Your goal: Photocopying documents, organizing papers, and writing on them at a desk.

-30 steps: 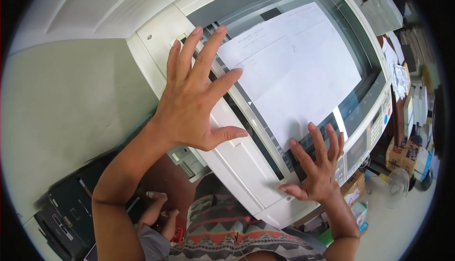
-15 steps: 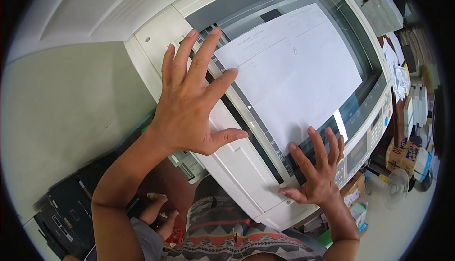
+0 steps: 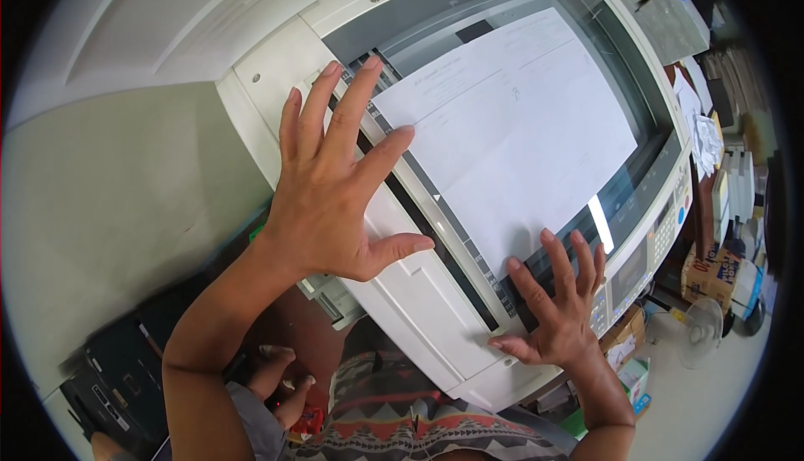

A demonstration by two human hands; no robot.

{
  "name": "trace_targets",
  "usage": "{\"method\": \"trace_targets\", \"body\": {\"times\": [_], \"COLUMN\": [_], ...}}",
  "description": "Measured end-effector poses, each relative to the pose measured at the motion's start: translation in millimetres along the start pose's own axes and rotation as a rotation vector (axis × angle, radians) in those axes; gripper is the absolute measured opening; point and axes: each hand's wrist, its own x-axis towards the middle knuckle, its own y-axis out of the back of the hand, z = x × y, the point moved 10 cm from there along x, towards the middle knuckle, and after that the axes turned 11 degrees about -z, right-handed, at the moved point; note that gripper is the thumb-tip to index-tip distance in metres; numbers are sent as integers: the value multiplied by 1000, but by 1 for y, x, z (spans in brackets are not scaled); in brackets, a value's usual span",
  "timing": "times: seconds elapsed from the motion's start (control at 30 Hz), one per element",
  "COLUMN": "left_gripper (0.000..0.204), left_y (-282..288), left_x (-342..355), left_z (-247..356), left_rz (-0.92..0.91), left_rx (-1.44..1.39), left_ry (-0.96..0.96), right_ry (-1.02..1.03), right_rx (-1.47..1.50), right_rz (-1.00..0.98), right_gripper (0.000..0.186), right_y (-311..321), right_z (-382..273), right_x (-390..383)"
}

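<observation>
A white sheet of paper point(image 3: 519, 134) lies face down on the glass point(image 3: 645, 118) of a photocopier, with faint print showing through. Its left edge runs along the ruler strip point(image 3: 456, 225). My left hand point(image 3: 327, 176) has its fingers spread; the index fingertip is at the sheet's left edge, and the other fingers reach over the strip and the white frame. At the sheet's near corner my right hand point(image 3: 563, 306) is spread too, its fingertips at the paper's lower edge and its thumb over the copier's frame. Neither hand grips anything.
A control panel point(image 3: 632, 272) with buttons runs along the copier's right side. The raised lid point(image 3: 151, 17) stands at the upper left. Farther right are a fan point(image 3: 699, 331), a cardboard box point(image 3: 712, 272) and piled papers point(image 3: 703, 139). Another person's feet point(image 3: 293, 377) show below left.
The view has shifted slightly, so the copier and sheet sit a little farther left and lower. Both hands keep nearly the same places at the paper's edges.
</observation>
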Motion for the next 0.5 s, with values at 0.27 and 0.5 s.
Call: {"method": "trace_targets", "body": {"times": [0.27,0.5], "left_gripper": [82,82], "left_y": [1,0], "left_x": [-1,-1], "left_z": [-3,-2], "left_rz": [0,0], "left_rx": [1,5], "left_ry": [7,2], "right_ry": [5,3], "right_rx": [-15,-1], "right_rz": [-26,-27], "right_gripper": [84,83], "right_y": [-1,-1], "right_z": [-2,-2], "right_x": [3,2]}}
